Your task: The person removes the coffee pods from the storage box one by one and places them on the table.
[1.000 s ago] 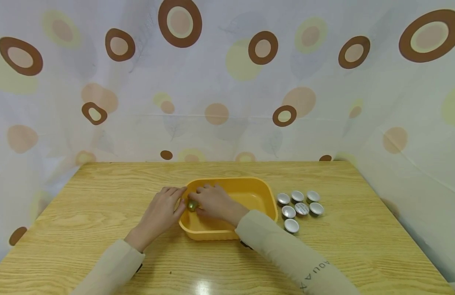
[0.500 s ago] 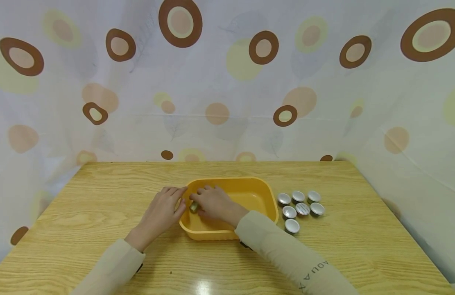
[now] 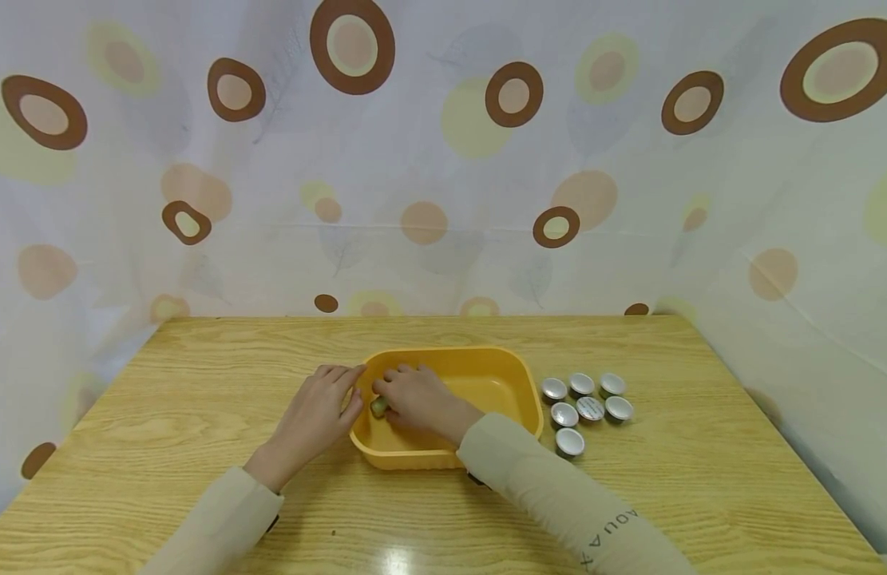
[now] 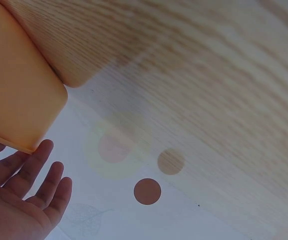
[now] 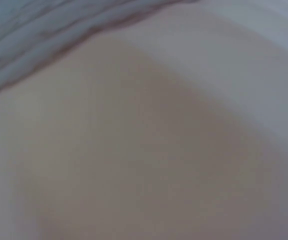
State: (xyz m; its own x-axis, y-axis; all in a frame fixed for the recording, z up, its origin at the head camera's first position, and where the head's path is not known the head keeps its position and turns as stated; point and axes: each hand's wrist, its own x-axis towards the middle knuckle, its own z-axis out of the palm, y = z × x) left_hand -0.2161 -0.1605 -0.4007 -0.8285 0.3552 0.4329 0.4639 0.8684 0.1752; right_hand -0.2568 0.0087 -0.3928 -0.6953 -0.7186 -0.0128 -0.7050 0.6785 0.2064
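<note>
A yellow plastic tray (image 3: pixel 486 391) with raised walls sits mid-table. At its left end my left hand (image 3: pixel 314 414) holds the rim between thumb and fingers. The left wrist view has fingertips (image 4: pixel 45 145) against the tray's corner, the other fingers spread. Reaching into the tray's left part, my right hand (image 3: pixel 419 403) pinches a small gold-green capsule (image 3: pixel 379 406) low over the floor; much of the capsule is behind the fingers. The right wrist view is a blur of pale surfaces, with neither hand nor capsule recognisable.
Right of the tray stand several small capsules with whitish lids, among them one with a printed lid (image 3: pixel 590 409) and one nearest the front (image 3: pixel 569 442). The wooden table (image 3: pixel 163 447) ends at a patterned curtain (image 3: pixel 386 263) behind.
The gold-green capsule has turned and shifted slightly right in the right fingers, more of it now covered. The left hand stays at the tray's rim.
</note>
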